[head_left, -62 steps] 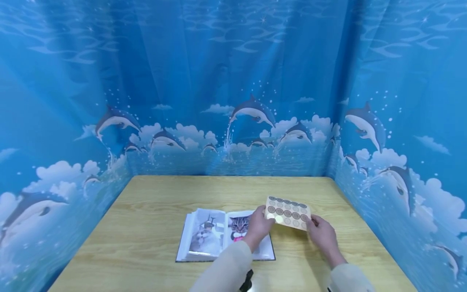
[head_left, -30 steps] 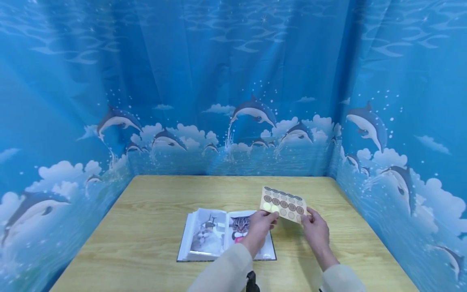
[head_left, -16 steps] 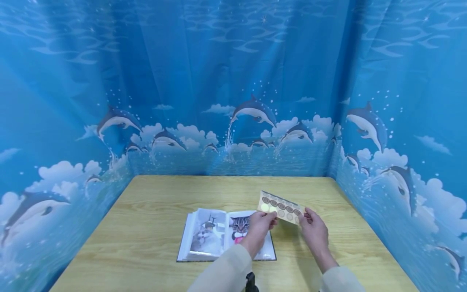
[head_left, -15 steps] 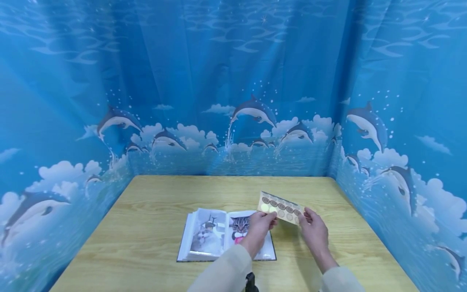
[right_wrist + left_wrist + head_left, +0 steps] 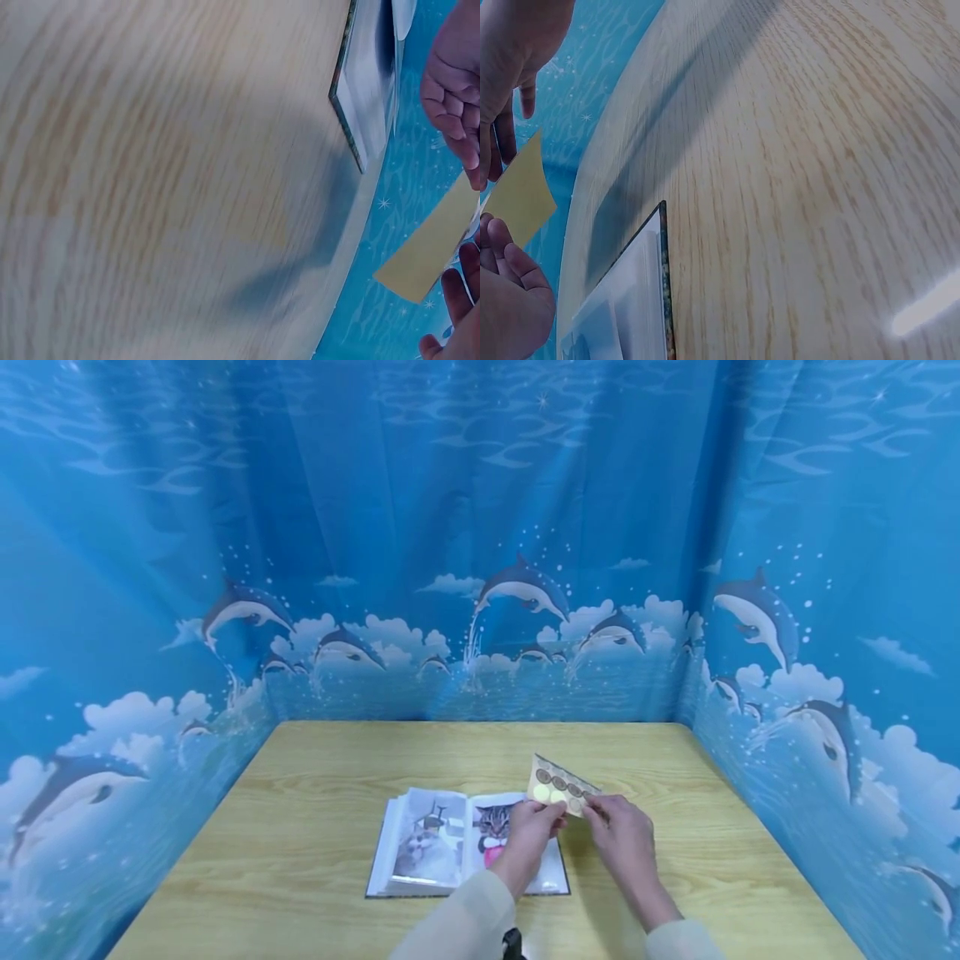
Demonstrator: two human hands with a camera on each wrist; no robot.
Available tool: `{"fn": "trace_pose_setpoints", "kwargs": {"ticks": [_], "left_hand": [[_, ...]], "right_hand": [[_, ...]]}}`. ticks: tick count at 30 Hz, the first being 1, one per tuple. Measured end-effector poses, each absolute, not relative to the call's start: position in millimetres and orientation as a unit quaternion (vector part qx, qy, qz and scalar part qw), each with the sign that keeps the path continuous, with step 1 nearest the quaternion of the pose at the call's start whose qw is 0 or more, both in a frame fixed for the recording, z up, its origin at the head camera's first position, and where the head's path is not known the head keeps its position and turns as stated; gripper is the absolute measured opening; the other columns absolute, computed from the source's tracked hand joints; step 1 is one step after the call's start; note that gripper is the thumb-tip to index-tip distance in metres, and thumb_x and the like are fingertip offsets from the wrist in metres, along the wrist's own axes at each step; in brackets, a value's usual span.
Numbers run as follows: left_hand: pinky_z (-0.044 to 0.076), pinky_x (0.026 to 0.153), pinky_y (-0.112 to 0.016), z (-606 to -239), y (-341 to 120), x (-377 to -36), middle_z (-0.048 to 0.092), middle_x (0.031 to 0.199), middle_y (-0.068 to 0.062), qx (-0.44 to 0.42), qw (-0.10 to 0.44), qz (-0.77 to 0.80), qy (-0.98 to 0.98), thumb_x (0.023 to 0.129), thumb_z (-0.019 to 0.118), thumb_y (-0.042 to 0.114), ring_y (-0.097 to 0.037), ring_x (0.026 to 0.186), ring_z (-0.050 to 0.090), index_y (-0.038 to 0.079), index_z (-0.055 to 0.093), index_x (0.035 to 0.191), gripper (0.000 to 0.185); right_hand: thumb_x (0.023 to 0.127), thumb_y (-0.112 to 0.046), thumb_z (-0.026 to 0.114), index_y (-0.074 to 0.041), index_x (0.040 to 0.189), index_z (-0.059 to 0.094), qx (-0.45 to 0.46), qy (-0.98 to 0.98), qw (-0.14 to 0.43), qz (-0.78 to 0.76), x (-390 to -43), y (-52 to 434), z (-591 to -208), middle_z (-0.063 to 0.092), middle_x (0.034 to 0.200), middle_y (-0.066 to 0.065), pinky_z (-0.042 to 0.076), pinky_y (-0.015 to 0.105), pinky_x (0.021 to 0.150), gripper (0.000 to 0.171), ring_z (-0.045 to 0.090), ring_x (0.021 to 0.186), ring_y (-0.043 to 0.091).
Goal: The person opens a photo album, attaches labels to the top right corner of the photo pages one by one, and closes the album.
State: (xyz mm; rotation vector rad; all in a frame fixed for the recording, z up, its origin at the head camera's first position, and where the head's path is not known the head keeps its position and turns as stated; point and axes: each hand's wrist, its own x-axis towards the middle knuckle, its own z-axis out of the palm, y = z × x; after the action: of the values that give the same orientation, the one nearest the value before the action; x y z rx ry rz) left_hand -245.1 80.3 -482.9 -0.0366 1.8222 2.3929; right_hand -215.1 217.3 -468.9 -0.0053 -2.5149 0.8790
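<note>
A cream sheet of round stickers [image 5: 566, 775], printed in rows of dark and pale circles, is held up tilted over the table. My left hand [image 5: 527, 839] pinches its lower left edge, beside two bright pale circles. At its right part, the thumb and fingertips of my right hand [image 5: 624, 842] grip the sheet and cover some circles. Both wrist views show the plain yellowish back of the sheet [image 5: 523, 196], slightly bent. Just left of the sheet lies an open photo album [image 5: 552, 875] with cat pictures; my left hand and forearm partly hide its right page.
The wooden table [image 5: 300, 827] carries the album near its front middle. Blue curtains [image 5: 420, 510] printed with dolphins enclose the back and both sides. A small black object [image 5: 513, 943] shows by the left sleeve [image 5: 465, 918].
My right hand has moved left along the sticker sheet, from its right end further in. The sheet has tipped and swung left, with less of it showing. The album stays in place.
</note>
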Motion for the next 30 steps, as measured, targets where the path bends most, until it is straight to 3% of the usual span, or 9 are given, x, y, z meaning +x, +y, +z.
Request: {"fn": "trace_pose_setpoints", "kwargs": {"ticks": [7,14,21,30], "left_hand": [[0.057,0.082,-0.04,-484.6,77.6,-243.8,0.068,0.087,-0.007,-0.019,0.073,0.793,0.605,0.09,0.07,0.011,-0.013,0.074,0.063,-0.003,0.068,0.103,0.019],[0.056,0.084,-0.042,-487.3,77.8,-245.9,0.07,0.087,-0.008,-0.018,0.076,0.795,0.602,0.089,0.07,0.012,-0.018,0.077,0.066,-0.003,0.069,0.102,0.019],[0.055,0.087,-0.046,-488.1,76.9,-247.5,0.069,0.081,-0.003,-0.01,0.077,0.793,0.604,0.089,0.069,0.014,-0.015,0.075,0.066,-0.002,0.07,0.097,0.018],[0.056,0.075,-0.037,-488.4,77.3,-246.8,0.07,0.078,-0.001,0.003,0.069,0.787,0.613,0.09,0.069,0.015,-0.011,0.07,0.063,-0.005,0.072,0.095,0.021]], "right_hand": [[0.089,-0.017,0.073,-0.008,0.107,0.074,0.004,-0.92,0.232,0.317,-212.6,209.1,-470.5,0.071,0.099,0.008,0.042,0.055,0.096,0.02,0.063,0.089,0.027],[0.087,-0.014,0.075,-0.009,0.103,0.076,0.019,-0.916,0.263,0.302,-212.0,203.8,-476.2,0.07,0.09,0.004,0.047,0.048,0.084,0.016,0.062,0.078,0.024],[0.088,-0.016,0.074,-0.01,0.103,0.076,0.012,-0.914,0.265,0.306,-211.7,201.1,-477.9,0.072,0.093,0.005,0.045,0.052,0.091,0.016,0.065,0.087,0.03],[0.088,-0.023,0.075,-0.011,0.1,0.077,0.002,-0.918,0.249,0.309,-212.6,198.3,-473.5,0.074,0.096,0.007,0.044,0.053,0.095,0.018,0.066,0.093,0.032]]}}
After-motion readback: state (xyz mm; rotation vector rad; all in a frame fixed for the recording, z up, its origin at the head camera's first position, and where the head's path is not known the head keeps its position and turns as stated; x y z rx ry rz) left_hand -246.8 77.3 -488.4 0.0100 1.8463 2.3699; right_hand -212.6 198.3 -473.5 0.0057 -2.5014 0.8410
